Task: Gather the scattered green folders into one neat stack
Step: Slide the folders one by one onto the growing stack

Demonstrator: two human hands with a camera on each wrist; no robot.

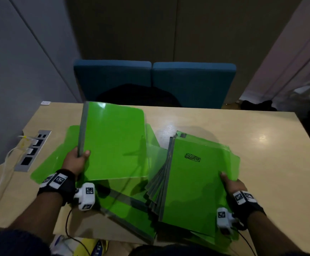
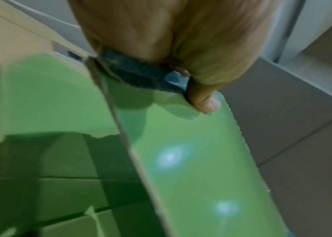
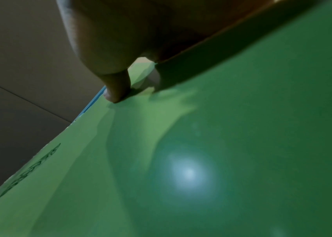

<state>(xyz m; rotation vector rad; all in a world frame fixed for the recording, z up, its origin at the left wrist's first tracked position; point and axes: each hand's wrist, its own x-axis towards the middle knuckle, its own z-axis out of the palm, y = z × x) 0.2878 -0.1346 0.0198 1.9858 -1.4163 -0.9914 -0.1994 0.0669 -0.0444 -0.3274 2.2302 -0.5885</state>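
Behind our wooden table (image 1: 215,124) stand two blue chairs (image 1: 154,80), and a socket strip (image 1: 33,150) sits at centre left of the head view. Our left hand (image 1: 75,162) grips a raised folder (image 1: 113,141) by its grey spine — thumb on top, fingers curled beneath — likely to carry it across. Our right hand (image 1: 231,183) pinches the right edge of the fanned stack (image 1: 193,182) at lower right, we judge to steady it. Loose folders (image 1: 58,156) lie flat at centre left, underneath.

Left wrist view: the thumb (image 2: 205,102) presses the folder's cover just beside the spine, fingers wrapped behind.

Right wrist view: a thumb tip (image 3: 116,94) bears down on the top cover near its edge — the other fingers are hidden.
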